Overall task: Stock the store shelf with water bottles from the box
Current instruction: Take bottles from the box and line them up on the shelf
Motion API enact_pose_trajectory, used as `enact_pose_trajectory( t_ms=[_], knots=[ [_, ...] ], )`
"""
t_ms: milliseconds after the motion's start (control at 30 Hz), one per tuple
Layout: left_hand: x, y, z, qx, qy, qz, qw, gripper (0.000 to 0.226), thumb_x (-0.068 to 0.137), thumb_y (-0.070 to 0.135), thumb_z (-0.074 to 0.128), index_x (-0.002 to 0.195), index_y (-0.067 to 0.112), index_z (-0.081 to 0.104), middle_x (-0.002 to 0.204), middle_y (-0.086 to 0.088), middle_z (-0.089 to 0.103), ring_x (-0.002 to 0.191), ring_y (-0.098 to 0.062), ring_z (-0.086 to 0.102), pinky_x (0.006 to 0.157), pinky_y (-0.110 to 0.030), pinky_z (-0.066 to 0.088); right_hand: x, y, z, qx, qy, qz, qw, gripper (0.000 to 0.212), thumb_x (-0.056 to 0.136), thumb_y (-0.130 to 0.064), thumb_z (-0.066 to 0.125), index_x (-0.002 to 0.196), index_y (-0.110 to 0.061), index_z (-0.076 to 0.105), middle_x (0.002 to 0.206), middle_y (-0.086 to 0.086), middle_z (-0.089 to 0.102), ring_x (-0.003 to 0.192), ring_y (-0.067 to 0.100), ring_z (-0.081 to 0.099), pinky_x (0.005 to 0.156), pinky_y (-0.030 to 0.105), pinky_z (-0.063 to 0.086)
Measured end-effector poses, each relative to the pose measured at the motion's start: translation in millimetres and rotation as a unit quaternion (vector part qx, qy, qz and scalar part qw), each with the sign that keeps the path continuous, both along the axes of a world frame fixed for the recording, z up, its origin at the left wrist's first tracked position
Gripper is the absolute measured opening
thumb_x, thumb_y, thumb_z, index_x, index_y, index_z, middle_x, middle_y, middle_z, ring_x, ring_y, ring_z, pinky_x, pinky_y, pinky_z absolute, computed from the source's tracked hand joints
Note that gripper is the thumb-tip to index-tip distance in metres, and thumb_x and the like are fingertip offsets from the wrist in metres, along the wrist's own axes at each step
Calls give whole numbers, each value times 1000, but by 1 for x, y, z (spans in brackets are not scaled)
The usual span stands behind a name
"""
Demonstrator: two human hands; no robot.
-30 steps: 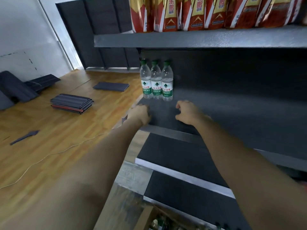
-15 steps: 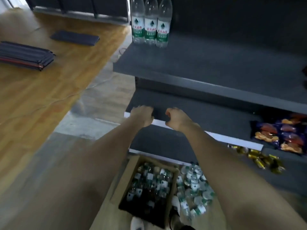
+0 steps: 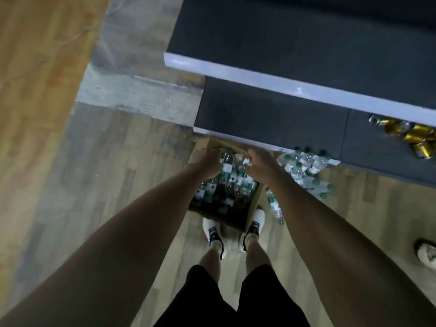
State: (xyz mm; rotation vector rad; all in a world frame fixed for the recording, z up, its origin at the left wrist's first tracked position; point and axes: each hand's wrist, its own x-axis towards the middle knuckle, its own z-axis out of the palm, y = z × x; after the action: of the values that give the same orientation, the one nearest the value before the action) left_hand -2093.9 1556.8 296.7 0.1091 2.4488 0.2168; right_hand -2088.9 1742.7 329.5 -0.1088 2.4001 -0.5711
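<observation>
I look straight down at an open cardboard box [image 3: 253,210] on the floor in front of my feet, filled with green-capped water bottles [image 3: 238,185]. Both my hands are down in the box's far end. My left hand [image 3: 207,161] curls against an upright water bottle [image 3: 227,164] that stands higher than the others. My right hand [image 3: 260,164] curls its fingers round the top of another bottle [image 3: 246,162]. Motion blur hides the fingertips. The dark store shelf [image 3: 271,109] lies just beyond the box.
Several loose water bottles [image 3: 304,169] lie in a heap on the floor right of the box, one [image 3: 274,205] beside my right shoe. Gold cans [image 3: 411,136] lie on the low shelf at the right. Wooden floor spreads to the left. Another shoe [image 3: 427,253] shows at the right edge.
My view has tipped from the shelf with three standing bottles down to the box. Both hands dropped from the shelf edge into the box and now close on bottles.
</observation>
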Motion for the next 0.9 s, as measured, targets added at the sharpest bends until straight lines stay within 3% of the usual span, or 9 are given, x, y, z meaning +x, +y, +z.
enact_pose_trajectory(
  t_ms=[133,300,400,567,733,900],
  knots=[
    [22,10,-57,7,-45,20,999,23,93,16,48,112,10,61,116,-16,63,101,-37,62,84,-46,53,29,10,-84,-14,-78,-46,996,36,85,-14,67,119,-9,57,109,10,56,100,27,58,71,29,40],
    [52,9,-149,-13,-75,10,997,36,96,19,50,132,16,50,122,-13,62,101,-32,63,69,-35,45,61,14,-189,-1,-128,-53,990,42,88,-21,68,127,-9,57,122,14,58,110,34,59,85,38,52],
    [66,8,-207,-21,-115,-2,993,37,96,17,48,132,16,51,130,-13,58,105,-34,61,71,-37,47,82,14,-253,10,-166,-67,984,46,89,-23,66,131,-11,53,131,14,55,116,33,57,91,43,53],
    [91,5,-296,-19,-156,-13,987,21,94,14,51,114,14,57,121,-12,61,103,-31,61,79,-41,53,116,8,-344,13,-196,-85,977,50,89,-17,67,135,-8,51,136,15,51,120,33,54,89,39,51],
    [108,9,-369,-28,-187,-38,981,29,95,16,53,123,14,53,123,-11,57,109,-31,57,84,-44,51,137,-2,-415,9,-218,-93,972,51,90,-17,67,137,-8,50,136,16,50,123,33,52,96,45,51],
    [117,15,-435,-31,-210,-60,975,35,93,17,56,127,15,51,127,-10,53,115,-31,53,90,-46,49,149,-6,-478,36,-210,-92,973,49,89,-21,68,134,-13,52,130,9,52,121,29,52,97,38,47]
  ],
)
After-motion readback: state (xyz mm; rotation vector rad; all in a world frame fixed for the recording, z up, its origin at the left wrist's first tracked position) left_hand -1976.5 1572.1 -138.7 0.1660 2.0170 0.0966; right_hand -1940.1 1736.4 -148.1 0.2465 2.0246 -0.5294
